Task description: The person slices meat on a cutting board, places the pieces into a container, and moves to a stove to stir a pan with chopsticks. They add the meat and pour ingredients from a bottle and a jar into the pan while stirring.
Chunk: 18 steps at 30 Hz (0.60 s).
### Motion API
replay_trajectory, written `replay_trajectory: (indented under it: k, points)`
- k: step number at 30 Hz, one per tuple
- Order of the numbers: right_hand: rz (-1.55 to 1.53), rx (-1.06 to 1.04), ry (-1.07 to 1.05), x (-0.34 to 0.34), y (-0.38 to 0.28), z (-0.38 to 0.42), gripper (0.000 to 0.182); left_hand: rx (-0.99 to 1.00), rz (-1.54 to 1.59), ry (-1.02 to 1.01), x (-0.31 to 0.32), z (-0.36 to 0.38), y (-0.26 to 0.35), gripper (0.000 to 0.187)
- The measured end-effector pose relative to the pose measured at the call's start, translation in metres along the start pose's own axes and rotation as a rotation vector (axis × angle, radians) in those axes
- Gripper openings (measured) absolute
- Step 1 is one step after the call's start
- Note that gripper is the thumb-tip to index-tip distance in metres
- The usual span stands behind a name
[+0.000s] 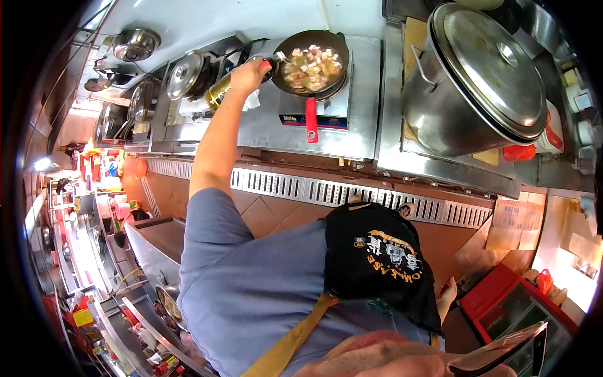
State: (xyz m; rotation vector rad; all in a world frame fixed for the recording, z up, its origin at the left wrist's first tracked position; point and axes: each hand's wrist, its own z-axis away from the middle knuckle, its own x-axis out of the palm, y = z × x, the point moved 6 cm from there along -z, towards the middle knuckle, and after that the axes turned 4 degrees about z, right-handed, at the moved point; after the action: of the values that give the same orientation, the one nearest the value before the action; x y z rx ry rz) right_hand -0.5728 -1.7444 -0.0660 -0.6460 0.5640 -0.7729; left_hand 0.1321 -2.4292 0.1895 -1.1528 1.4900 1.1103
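My left hand (247, 75) is closed around a dark bottle with a yellow label (218, 93). The bottle's neck points at the left rim of a black wok (339, 47); whether liquid flows is unclear. Pale and pinkish chunks of food (312, 68) lie in the wok, some in brownish liquid. The wok sits on a portable burner (314, 118), its red handle (311, 119) pointing toward my body. Far from the stove, my right hand (447, 293) hangs low beside the black apron (383, 257), its fingers loosely apart with nothing visible in them.
A large lidded steel pot (474, 88) stands right of the burner. Another lidded pan (186, 74) is at the left of the steel counter (363, 94). Below runs a floor drain grate (326, 192). A red-framed cabinet (509, 308) is at lower right, crowded shelves at lower left.
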Motion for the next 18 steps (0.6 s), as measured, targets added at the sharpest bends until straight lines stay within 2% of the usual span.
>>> replay_trajectory:
  k: [4, 6, 16, 18]
  points:
    - [0.004, 0.059, 0.042, 0.007, -0.003, 0.01, 0.025, 0.042, -0.027, 0.02, 0.001, -0.007, 0.002, 0.037]
    - [0.089, 0.063, 0.144, 0.009, -0.007, 0.011, 0.024, 0.015, -0.044, -0.006, 0.001, -0.01, 0.002, 0.038]
    - [0.13, 0.082, 0.157, 0.002, -0.005, -0.003, 0.027, 0.057, -0.066, 0.003, -0.003, -0.013, 0.008, 0.038]
    - [0.109, 0.031, 0.043, 0.009, -0.009, -0.001, 0.028, 0.062, -0.07, 0.014, -0.005, -0.013, 0.009, 0.038]
